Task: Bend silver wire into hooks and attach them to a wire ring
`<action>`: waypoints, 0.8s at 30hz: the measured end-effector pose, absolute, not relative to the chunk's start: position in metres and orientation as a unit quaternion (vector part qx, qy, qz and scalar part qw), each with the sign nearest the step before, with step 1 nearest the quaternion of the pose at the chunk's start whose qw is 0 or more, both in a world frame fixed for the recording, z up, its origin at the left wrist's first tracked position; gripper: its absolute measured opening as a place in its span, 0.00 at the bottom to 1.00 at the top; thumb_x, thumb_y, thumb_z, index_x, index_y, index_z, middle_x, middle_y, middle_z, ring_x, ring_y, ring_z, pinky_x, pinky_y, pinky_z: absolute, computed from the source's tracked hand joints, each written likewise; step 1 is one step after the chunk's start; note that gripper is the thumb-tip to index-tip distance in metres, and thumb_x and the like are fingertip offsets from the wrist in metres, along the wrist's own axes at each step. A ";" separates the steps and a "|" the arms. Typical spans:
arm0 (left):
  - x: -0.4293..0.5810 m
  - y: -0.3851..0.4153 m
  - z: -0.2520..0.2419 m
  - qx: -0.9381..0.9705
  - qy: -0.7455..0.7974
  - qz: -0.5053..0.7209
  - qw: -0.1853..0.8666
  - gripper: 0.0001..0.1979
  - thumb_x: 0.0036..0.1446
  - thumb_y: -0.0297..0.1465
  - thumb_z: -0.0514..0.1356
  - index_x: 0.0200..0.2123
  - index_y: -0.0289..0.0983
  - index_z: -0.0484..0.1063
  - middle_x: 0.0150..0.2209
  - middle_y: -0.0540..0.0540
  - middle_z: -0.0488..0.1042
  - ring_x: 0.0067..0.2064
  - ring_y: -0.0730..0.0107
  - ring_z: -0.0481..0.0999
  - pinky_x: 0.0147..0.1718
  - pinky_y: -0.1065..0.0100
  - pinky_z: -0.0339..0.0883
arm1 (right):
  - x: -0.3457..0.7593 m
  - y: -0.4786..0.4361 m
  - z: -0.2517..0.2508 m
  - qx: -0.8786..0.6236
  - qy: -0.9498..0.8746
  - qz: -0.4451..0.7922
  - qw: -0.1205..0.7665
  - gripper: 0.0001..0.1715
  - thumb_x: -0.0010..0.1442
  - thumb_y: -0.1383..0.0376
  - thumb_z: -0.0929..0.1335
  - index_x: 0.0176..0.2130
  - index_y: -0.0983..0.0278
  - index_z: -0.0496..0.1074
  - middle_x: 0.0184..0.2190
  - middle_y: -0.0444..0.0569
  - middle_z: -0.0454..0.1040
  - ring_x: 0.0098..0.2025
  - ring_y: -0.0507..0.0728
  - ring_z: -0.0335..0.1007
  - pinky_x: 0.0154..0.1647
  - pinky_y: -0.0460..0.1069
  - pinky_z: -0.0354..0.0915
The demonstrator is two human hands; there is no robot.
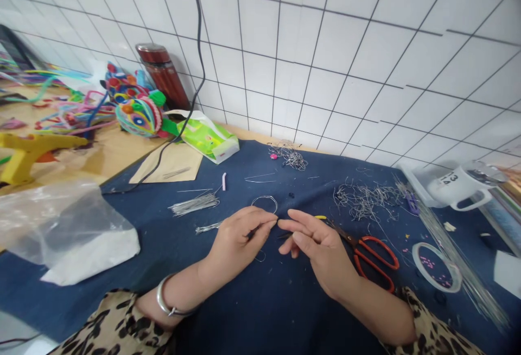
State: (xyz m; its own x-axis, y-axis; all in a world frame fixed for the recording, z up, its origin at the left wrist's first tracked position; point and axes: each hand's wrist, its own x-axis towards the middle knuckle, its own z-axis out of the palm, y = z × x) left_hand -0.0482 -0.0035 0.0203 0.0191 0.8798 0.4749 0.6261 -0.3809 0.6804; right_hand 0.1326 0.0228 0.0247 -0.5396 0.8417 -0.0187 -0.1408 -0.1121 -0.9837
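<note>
Near one pair of scissors (355,241): right hand (321,252) loosely open, empty; left hand (241,233) pinching probably one wire loop (266,197).

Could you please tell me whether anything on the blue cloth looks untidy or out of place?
Yes: beyond the right hand, a wire tangle sprawls, strands crossing every way, unlike the neatly aligned wire bundle on the left.

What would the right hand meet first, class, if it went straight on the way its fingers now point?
The right hand would likely meet the left hand at its pinched fingertips, though depth is hard to judge.
</note>
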 end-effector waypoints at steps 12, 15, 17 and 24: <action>-0.051 -0.003 0.015 0.744 0.459 0.469 0.127 0.11 0.54 0.22 0.55 0.40 0.36 0.72 0.35 0.43 0.75 0.36 0.69 0.73 0.36 0.67 0.69 | 0.132 0.026 0.023 -0.304 -0.532 0.701 0.365 0.21 0.57 0.64 0.64 0.51 0.60 0.63 0.44 0.53 0.72 0.32 0.52 0.71 0.31 0.47 0.64; -0.051 -0.002 0.014 0.758 0.452 0.459 0.100 0.11 0.55 0.23 0.55 0.41 0.36 0.71 0.35 0.43 0.75 0.36 0.69 0.73 0.36 0.66 0.68 | 0.132 0.027 0.022 -0.311 -0.542 0.690 0.365 0.21 0.57 0.63 0.64 0.51 0.60 0.63 0.43 0.53 0.72 0.32 0.52 0.72 0.30 0.48 0.65; -0.051 -0.002 0.013 0.771 0.443 0.451 0.073 0.11 0.55 0.23 0.55 0.41 0.36 0.70 0.35 0.43 0.75 0.36 0.69 0.73 0.35 0.66 0.68 | 0.132 0.027 0.021 -0.314 -0.546 0.684 0.367 0.21 0.57 0.63 0.64 0.51 0.61 0.63 0.43 0.53 0.72 0.32 0.52 0.72 0.30 0.48 0.65; -0.054 -0.004 0.010 0.818 0.442 0.365 -0.038 0.11 0.53 0.22 0.56 0.41 0.34 0.69 0.36 0.42 0.74 0.38 0.65 0.72 0.39 0.62 0.67 | 0.132 0.026 0.020 -0.327 -0.572 0.665 0.353 0.20 0.59 0.63 0.63 0.51 0.61 0.63 0.45 0.53 0.72 0.31 0.51 0.72 0.29 0.47 0.65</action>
State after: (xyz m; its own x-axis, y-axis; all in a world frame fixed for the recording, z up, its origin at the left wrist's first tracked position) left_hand -0.0541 -0.0038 0.0100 0.3425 0.6963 0.6307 0.7519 -0.6057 0.2604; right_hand 0.1321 0.0256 0.0199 -0.5374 0.8428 -0.0303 -0.0960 -0.0969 -0.9907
